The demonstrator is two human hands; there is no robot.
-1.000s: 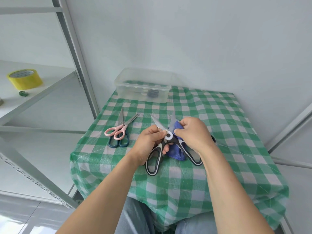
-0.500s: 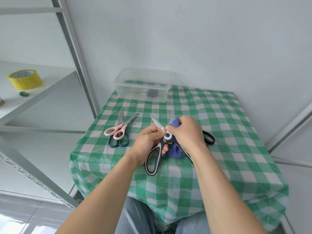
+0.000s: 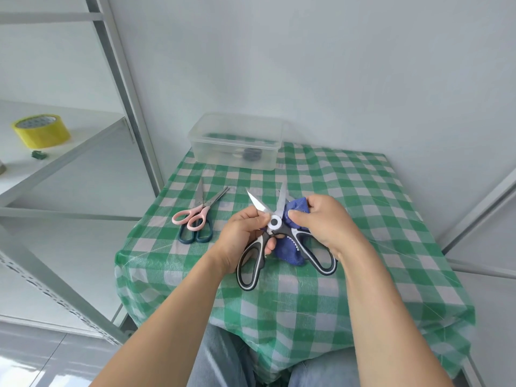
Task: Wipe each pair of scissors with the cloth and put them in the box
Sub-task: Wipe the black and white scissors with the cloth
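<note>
Two hands are working over the middle of the counter [image 3: 371,208]. The left hand [image 3: 237,243] is gripping the big black-and-white scissors [image 3: 274,222] just below the pivot, with the blades spread apart and pointing away toward the box [image 3: 215,152]. The right hand [image 3: 326,222] is pinching the blue cloth [image 3: 288,253] against the right blade beside the pivot, and the rest of the cloth is hanging under the handles.

The clear box is sitting at the counter's far edge against the wall, with something dark lying inside. Pink scissors [image 3: 206,210] are lying across dark-handled scissors [image 3: 195,237] to the left of the hands, near the counter's left edge. Bare checked cover is stretching out to the right of the hands and between the blade tips and the box. A metal shelf [image 3: 83,141] is standing just beside the left edge, carrying a yellow tape roll [image 3: 42,132].
</note>
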